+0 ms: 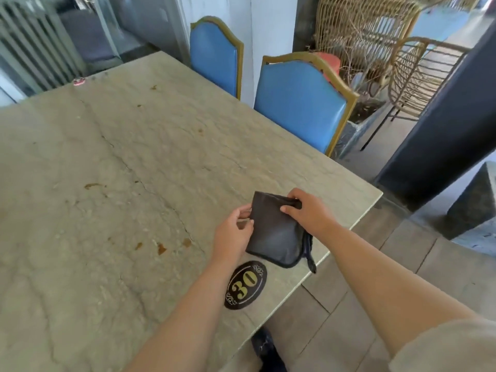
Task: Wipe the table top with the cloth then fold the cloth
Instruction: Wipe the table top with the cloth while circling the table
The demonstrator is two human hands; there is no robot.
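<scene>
While the dark cloth point(276, 232) lay folded near the table point(134, 157) corner, left hand point(233, 234) pinched its left edge and right hand point(308, 210) gripped the top edge — brown stains remained, so the fold probably wanted edges aligned, then pressed flat.

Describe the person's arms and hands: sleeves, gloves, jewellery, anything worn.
Both forearms are bare. The left hand and right hand wear no gloves, and no rings, watch or bracelets show. A loose beige short sleeve covers the right upper arm. No left sleeve is in view.
</scene>
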